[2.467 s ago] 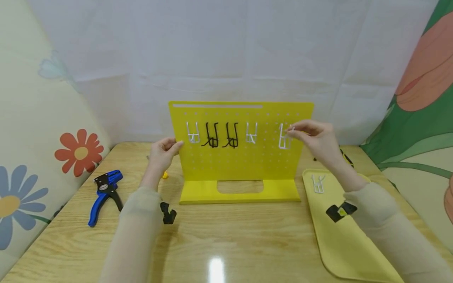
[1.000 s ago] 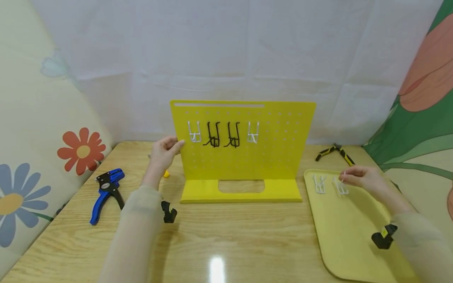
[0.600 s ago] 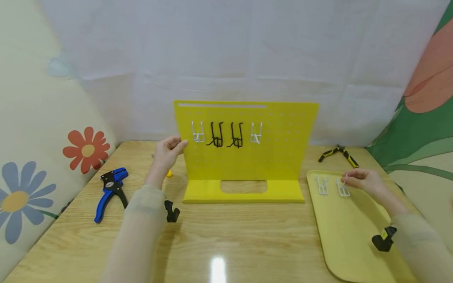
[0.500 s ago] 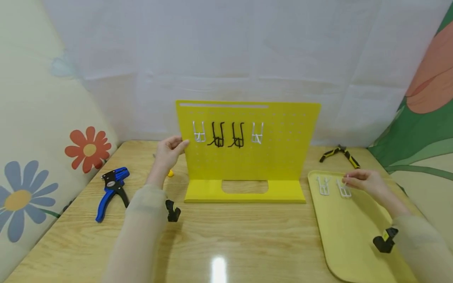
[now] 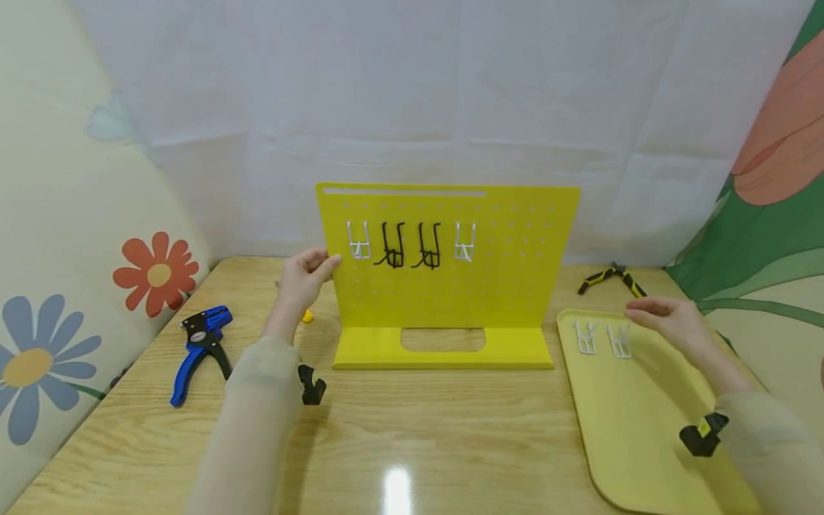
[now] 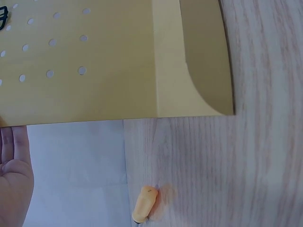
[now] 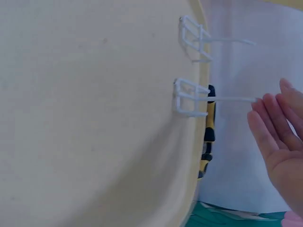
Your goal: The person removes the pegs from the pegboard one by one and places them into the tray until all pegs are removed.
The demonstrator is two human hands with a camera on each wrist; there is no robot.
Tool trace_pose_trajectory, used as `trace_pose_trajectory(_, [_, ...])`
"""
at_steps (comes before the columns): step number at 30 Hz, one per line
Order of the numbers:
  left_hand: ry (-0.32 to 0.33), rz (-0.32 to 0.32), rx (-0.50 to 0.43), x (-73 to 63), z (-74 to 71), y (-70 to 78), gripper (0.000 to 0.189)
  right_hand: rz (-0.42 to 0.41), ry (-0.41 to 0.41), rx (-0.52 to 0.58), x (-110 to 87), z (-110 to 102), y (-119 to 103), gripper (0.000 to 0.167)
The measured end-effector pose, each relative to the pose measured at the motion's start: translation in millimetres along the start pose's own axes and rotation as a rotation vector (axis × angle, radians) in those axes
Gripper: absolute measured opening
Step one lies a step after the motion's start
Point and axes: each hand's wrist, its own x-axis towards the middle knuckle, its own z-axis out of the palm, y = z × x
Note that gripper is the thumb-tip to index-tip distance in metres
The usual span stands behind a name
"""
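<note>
A yellow pegboard (image 5: 412, 300) stands upright on its base. My left hand (image 5: 305, 275) pinches its left edge, thumb in front and fingers behind. On the board hang two black wire hooks, the left one (image 5: 393, 259) beside the right one (image 5: 430, 259), with a white wire hook (image 5: 360, 256) to their left and another white hook (image 5: 464, 256) to their right. Two more white hooks lie in the yellow tray (image 5: 631, 443). My right hand (image 5: 672, 329) is just beside the tip of the nearer tray hook (image 7: 227, 99), its fingers nearly straight and holding nothing.
Blue-and-black wire strippers (image 5: 199, 343) lie on the table at left. Yellow-and-black pliers (image 5: 599, 277) lie behind the tray, partly hidden by the right hand. A tool with an orange handle (image 6: 145, 203) lies left of the pegboard. A white cloth (image 5: 412, 86) hangs behind.
My right hand took a white hook from the board's right side, carried it to the tray beside the other one, and has let go, drawing slightly away. The left hand stays on the board.
</note>
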Motion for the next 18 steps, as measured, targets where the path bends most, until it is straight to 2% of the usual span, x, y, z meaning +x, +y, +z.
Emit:
trace_pose_trajectory(3, [0.003, 0.002, -0.009, -0.2, -0.4, 0.7, 0.027, -0.034, 0.063, -0.027, 0.0, -1, -10, 0.048])
trace_pose_trajectory(10, [-0.004, -0.001, -0.003, -0.4, -1.2, 1.1, 0.033, -0.119, 0.115, 0.003, -3.1, 5, -33, 0.044])
trace_pose_trajectory(16, [-0.004, -0.009, -0.002, -0.3, -1.2, 1.1, 0.034, -0.289, 0.324, 0.079, -1.1, 17, -50, 0.029])
trace_pose_trajectory(18, [-0.004, -0.009, -0.002, -0.3, -1.1, 1.1, 0.034, -0.354, 0.377, 0.113, -0.1, 21, -56, 0.03])
